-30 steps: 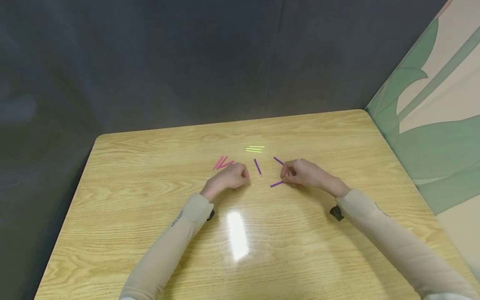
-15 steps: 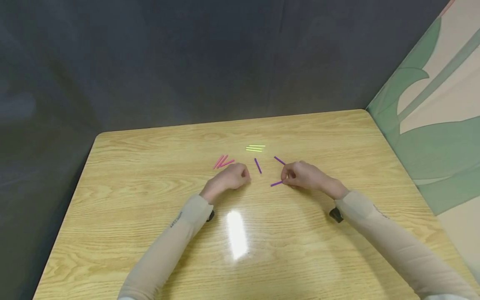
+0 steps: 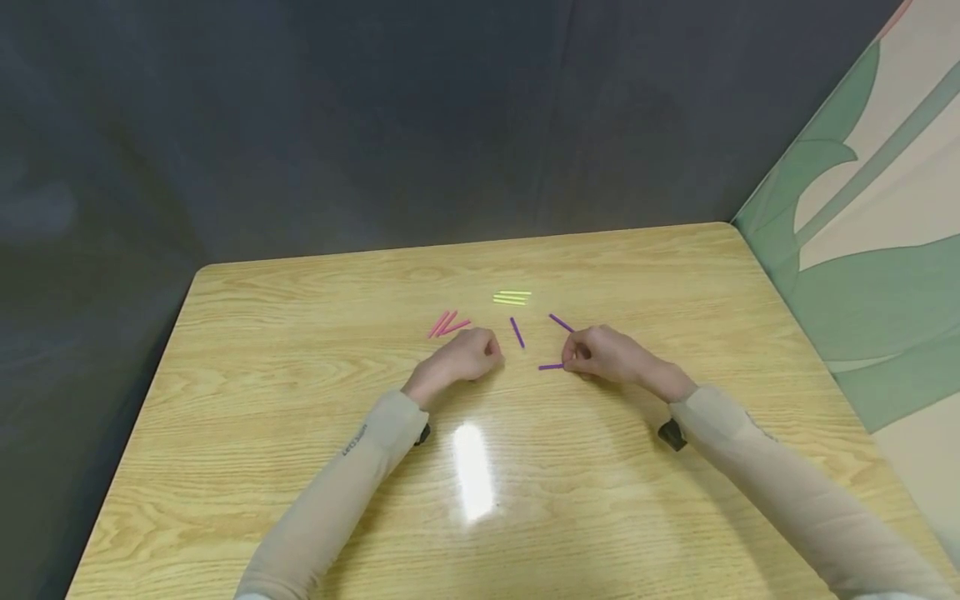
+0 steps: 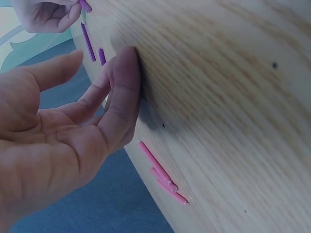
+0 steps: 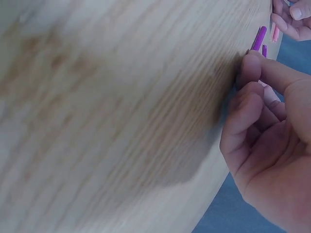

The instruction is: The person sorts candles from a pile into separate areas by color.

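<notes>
My right hand pinches one end of a thin purple stick between thumb and fingertips, low over the table; its other end points left. Two more purple sticks lie close by: a slanted one between the hands, and another just beyond my right fingers, partly covered by them. My left hand rests on the table with loosely curled fingers. The left wrist view shows nothing between its thumb and fingers. Several pink sticks lie just beyond the left hand.
Several yellow-green sticks lie side by side farther back on the wooden table. A dark curtain-like surface stands behind the table's far edge. A green-and-cream patterned wall borders the right side.
The purple stick in my right hand has turned slightly, from slanting to nearly level across the view. The left hand and the other sticks stay where they were.
</notes>
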{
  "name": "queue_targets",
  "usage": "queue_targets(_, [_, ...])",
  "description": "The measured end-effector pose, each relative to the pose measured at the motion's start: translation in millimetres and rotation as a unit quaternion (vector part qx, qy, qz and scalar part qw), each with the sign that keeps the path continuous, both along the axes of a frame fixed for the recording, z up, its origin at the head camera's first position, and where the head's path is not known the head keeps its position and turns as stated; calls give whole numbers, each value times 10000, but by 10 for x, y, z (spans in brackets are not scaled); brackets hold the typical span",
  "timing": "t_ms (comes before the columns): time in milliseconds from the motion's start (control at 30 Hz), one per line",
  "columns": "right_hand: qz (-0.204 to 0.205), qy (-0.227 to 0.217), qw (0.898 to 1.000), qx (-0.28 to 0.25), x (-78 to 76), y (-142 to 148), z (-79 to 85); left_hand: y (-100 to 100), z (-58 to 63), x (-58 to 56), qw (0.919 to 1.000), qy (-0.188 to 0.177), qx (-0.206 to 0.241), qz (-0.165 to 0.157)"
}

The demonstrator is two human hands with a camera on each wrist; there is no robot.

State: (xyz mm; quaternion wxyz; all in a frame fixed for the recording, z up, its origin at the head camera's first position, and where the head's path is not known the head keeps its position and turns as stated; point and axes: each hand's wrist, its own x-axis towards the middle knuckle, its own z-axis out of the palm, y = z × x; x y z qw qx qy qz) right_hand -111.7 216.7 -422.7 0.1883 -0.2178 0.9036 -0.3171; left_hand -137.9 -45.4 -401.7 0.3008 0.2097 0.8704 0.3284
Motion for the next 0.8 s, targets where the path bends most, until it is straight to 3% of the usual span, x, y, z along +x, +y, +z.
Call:
queue_targets(300, [-224,332,9992,-15,7,-5,21,-5,7,-4,9999,-82,103,-14])
queue_targets(600, [-752,788,9938,200,-45,-30,47,11,17,-6,9994,-136,180,281])
queue_targets(800, [-1099,786,9901,387,-71,-36,82,10,122,-54,9948,-626,613,511])
